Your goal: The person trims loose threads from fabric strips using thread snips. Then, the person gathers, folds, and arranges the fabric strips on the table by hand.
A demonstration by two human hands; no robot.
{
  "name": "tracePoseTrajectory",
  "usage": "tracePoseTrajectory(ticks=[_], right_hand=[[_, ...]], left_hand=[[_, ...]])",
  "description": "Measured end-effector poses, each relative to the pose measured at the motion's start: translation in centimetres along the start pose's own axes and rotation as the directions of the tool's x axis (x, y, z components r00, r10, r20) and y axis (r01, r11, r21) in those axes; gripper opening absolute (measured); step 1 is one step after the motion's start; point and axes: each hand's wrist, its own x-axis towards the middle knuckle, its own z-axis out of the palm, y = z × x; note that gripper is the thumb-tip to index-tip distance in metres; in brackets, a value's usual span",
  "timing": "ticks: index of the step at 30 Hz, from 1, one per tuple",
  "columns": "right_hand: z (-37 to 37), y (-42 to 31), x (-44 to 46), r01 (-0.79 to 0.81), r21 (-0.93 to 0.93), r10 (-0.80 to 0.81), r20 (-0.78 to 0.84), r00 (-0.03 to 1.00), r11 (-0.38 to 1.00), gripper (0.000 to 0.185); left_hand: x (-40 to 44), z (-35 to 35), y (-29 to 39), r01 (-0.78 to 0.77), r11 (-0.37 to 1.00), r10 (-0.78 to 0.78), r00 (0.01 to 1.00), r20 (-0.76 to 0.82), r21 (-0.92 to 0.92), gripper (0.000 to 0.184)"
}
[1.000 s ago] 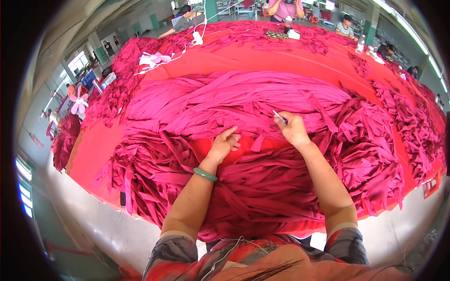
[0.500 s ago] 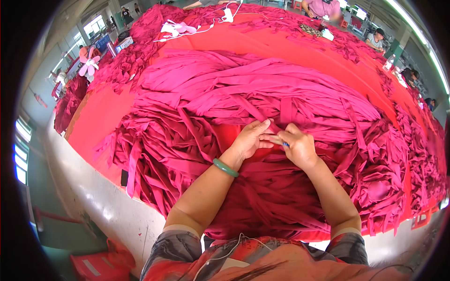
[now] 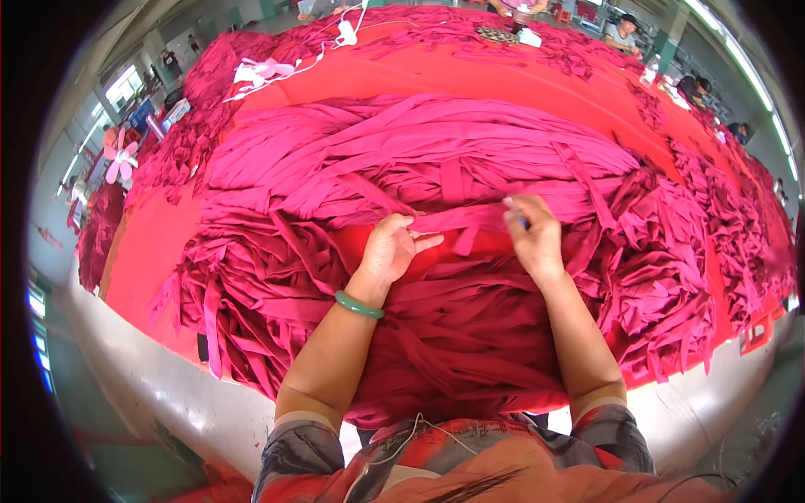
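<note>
Between my two hands stretches a magenta fabric strip (image 3: 465,220), with a short tail hanging down. My left hand (image 3: 391,253), wearing a green bangle on its wrist, pinches the strip's left end between thumb and finger, while other fingers stick out to the right. At the strip's right part my right hand (image 3: 535,243) is closed, with a small blue object (image 3: 523,222) showing between its fingers; the rest of that object is hidden. Under and around both hands lies a heap of magenta fabric strips (image 3: 453,327), with bright red cloth (image 3: 490,244) showing in a gap.
Beyond the heap, red cloth (image 3: 402,67) covers the large table. A pink fan (image 3: 267,69) and a white power strip (image 3: 346,33) with cords lie at the far side. Another pink fan (image 3: 121,162) stands left. Co-workers, one a person in a cap (image 3: 622,33), sit along the far edge.
My hands have moved apart from their meeting point, left hand leftward and right hand slightly up. The strip now spans the space between them. The whole view has shifted a little.
</note>
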Motion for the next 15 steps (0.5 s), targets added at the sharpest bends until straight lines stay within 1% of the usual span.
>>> tracePoseTrajectory(ticks=[1, 2, 4, 5, 6, 7, 8, 9, 10, 11, 12, 13, 14, 15], right_hand=[[-0.1, -0.2, -0.3, -0.058, -0.078, 0.066, 0.101, 0.993, 0.995, 0.019], [0.1, 0.2, -0.7, -0.077, -0.117, 0.096, 0.164, 0.982, 0.990, 0.018], [-0.1, 0.5, -1.2, -0.193, -0.110, 0.219, 0.326, 0.919, 0.975, 0.015], [-0.1, 0.5, -1.6, -0.168, -0.109, 0.195, 0.311, 0.930, 0.980, 0.013], [-0.4, 0.4, -1.7, -0.184, -0.102, 0.208, 0.333, 0.920, 0.978, 0.014], [-0.7, 0.4, -1.8, -0.203, -0.094, 0.223, 0.353, 0.908, 0.975, 0.014], [-1.1, 0.6, -2.0, -0.222, -0.086, 0.238, 0.374, 0.896, 0.971, 0.014], [-1.3, 0.8, -2.2, -0.206, -0.070, 0.217, 0.361, 0.907, 0.976, 0.012], [-1.5, 0.9, -2.4, -0.264, -0.036, 0.259, 0.362, 0.895, 0.964, 0.011], [-1.7, 0.8, -2.6, -0.318, 0.000, 0.296, 0.365, 0.883, 0.948, 0.011], [-1.9, 0.7, -2.6, -0.369, 0.036, 0.331, 0.368, 0.869, 0.929, 0.011], [-1.9, 0.8, -2.9, -0.403, 0.075, 0.352, 0.358, 0.865, 0.912, 0.011], [-1.9, 1.0, -3.2, -0.435, 0.114, 0.374, 0.351, 0.858, 0.893, 0.012], [-1.8, 1.2, -3.4, -0.465, 0.153, 0.393, 0.346, 0.852, 0.872, 0.012]], left_hand=[[0.0, 0.5, 0.0, 0.027, 1.000, -0.027, 1.000, 0.010, -0.013, 0.015], [0.1, 0.9, 0.1, 0.138, 0.987, -0.137, 0.990, -0.018, 0.078, 0.017], [0.1, 1.9, 0.7, 0.348, 0.905, -0.331, 0.937, -0.108, 0.246, 0.022], [0.1, 2.4, 0.9, 0.482, 0.713, -0.415, 0.875, -0.248, 0.509, 0.031], [-0.7, 5.7, 1.2, 0.461, 0.356, -0.346, 0.873, -0.344, 0.813, 0.036], [-1.5, 8.6, 1.7, 0.368, 0.066, -0.293, 0.896, -0.335, 0.927, 0.034], [-1.9, 10.2, 1.8, 0.250, -0.238, -0.248, 0.919, -0.307, 0.939, 0.033], [-1.5, 10.3, 1.2, 0.118, -0.135, -0.041, 0.991, -0.124, 0.984, 0.032], [-0.8, 10.1, 0.7, -0.041, -0.065, 0.186, 0.981, 0.052, 0.997, 0.031], [0.2, 10.2, 0.7, -0.178, -0.151, 0.310, 0.926, 0.217, 0.972, 0.022], [1.2, 10.7, 0.2, -0.125, 0.044, 0.303, 0.947, 0.106, 0.991, 0.020], [2.2, 11.5, -0.9, -0.063, 0.236, 0.273, 0.962, -0.004, 0.970, 0.019], [3.2, 12.0, -2.1, 0.006, 0.418, 0.223, 0.969, -0.109, 0.908, 0.020], [4.2, 11.7, -3.0, 0.080, 0.431, 0.148, 0.976, -0.158, 0.899, 0.021]])
